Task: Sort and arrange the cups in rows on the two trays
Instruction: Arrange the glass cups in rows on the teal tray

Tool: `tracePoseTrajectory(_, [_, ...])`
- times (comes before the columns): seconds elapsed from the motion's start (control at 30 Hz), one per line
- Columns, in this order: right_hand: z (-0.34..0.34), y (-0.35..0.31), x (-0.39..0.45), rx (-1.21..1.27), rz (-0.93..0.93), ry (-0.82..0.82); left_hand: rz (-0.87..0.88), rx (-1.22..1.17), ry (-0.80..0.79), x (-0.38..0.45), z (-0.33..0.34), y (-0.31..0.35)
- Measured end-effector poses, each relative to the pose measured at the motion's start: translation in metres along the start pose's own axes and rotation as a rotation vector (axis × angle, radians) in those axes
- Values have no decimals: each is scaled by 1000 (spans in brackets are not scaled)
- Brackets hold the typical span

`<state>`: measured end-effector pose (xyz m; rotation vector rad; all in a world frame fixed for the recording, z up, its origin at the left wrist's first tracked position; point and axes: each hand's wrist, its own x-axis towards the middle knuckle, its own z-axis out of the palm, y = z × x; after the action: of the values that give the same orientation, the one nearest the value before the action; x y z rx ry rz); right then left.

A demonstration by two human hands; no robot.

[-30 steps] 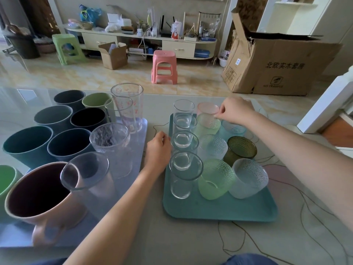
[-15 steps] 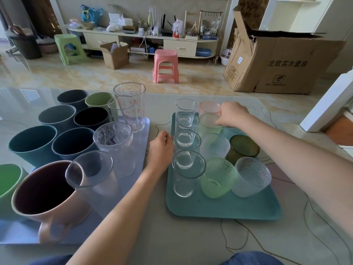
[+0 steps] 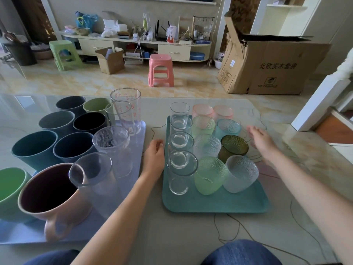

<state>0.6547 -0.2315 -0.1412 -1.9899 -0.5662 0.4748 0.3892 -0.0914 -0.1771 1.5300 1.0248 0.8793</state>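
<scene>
A teal tray [image 3: 215, 204] holds a left row of several clear glasses [image 3: 180, 169] and two rows of textured cups: pink [image 3: 202, 111], green [image 3: 209, 175], teal [image 3: 228, 127], olive [image 3: 233, 145] and frosted [image 3: 241, 173]. A pale blue tray [image 3: 131, 150] on the left carries several dark and green plastic cups [image 3: 73, 145], tall clear tumblers [image 3: 126, 109] and a pink mug [image 3: 51, 196]. My left hand [image 3: 154, 155] rests against the teal tray's left edge, fingers curled. My right hand [image 3: 260, 139] hovers open just right of that tray, holding nothing.
The trays sit on a glossy table [image 3: 172, 236] with a thin cord [image 3: 227, 226] across it. Beyond the far edge stand a pink stool [image 3: 160, 70], a green stool [image 3: 64, 54], a small carton [image 3: 110, 60] and a large cardboard box [image 3: 267, 67].
My right hand has let go of the pink cups at the tray's far end and drawn back to the right, open. The left hand has stayed by the tray's edge.
</scene>
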Motion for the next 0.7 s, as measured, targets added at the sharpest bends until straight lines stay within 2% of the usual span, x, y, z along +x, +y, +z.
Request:
tracePoseTrajectory(0.1, [11,20,-20,231,92,0,-77,-141,-95,11,4,-7])
tracePoseTrajectory(0.23, [12,30,-27,298,73,10,-183,-353,-163,23,8,-35])
tracePoseTrajectory(0.3, [5,44,-29,356,97,-21,-193,-415,-189,13,6,-27])
tracePoseTrajectory(0.47, [-4,66,-60,347,78,-49,-190,-497,-208,-11,4,-5])
tracePoseTrajectory(0.7, [-5,62,-58,292,-5,-30,-124,-433,-162,-25,14,13])
